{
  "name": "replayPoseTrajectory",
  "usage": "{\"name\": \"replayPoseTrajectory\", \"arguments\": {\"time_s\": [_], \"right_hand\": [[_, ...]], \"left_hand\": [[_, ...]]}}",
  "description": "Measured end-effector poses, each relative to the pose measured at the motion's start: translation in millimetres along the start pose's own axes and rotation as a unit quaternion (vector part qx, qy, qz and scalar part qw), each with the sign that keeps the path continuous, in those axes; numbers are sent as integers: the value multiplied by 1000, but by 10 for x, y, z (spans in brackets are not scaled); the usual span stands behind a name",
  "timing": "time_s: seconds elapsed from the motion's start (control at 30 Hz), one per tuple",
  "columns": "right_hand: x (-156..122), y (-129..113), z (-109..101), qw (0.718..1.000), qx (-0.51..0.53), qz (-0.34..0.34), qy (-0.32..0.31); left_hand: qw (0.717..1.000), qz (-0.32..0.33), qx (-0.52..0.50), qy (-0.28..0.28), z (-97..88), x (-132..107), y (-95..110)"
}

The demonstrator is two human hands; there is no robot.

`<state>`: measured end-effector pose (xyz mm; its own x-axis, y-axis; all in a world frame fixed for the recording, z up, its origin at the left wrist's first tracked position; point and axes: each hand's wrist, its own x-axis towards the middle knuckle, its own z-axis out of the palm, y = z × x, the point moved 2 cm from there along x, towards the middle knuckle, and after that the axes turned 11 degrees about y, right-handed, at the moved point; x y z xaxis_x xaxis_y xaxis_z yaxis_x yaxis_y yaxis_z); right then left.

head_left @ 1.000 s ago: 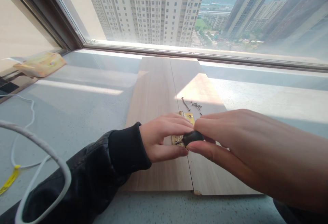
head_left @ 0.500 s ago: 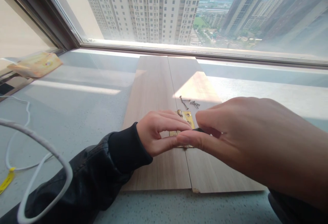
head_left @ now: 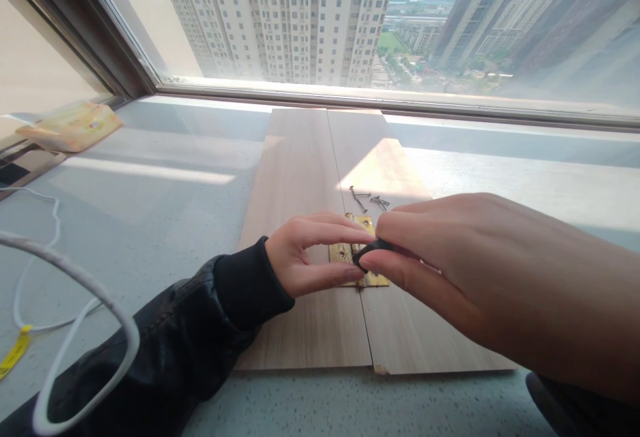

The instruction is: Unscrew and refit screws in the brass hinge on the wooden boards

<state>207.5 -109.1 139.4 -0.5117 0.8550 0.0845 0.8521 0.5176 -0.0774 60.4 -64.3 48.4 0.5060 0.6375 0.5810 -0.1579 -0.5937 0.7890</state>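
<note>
Two light wooden boards point(head_left: 300, 177) lie side by side on a grey window sill. A brass hinge point(head_left: 345, 254) sits across their seam. My left hand point(head_left: 310, 257) curls over the hinge, its thumb and fingers pinched at the hinge's edge. My right hand point(head_left: 450, 257) is closed on a small black tool handle point(head_left: 373, 248), its tip pointing down at the hinge. Several loose screws point(head_left: 370, 201) lie on the right board just beyond the hinge.
A white cable point(head_left: 75, 290) with a yellow tag point(head_left: 15, 350) loops at the near left. A yellow packet point(head_left: 70, 127) lies at the far left by the window frame. The window point(head_left: 350, 23) runs along the sill's far edge.
My right hand has twisted slightly on the black handle, and the hinge shows more between my hands. The view has shifted a little.
</note>
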Motion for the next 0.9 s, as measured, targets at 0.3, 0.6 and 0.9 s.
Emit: {"name": "replayPoseTrajectory", "arguments": {"time_s": [0.3,0.6,0.9], "right_hand": [[15,40,31,997,-35,17,72],[35,-74,34,990,-103,37,83],[-22,9,32,999,4,2,50]], "left_hand": [[1000,-8,-16,-2,56,18,-2],[996,3,27,90,53,-3,-8],[995,-95,-24,-7,-218,62,27]]}}
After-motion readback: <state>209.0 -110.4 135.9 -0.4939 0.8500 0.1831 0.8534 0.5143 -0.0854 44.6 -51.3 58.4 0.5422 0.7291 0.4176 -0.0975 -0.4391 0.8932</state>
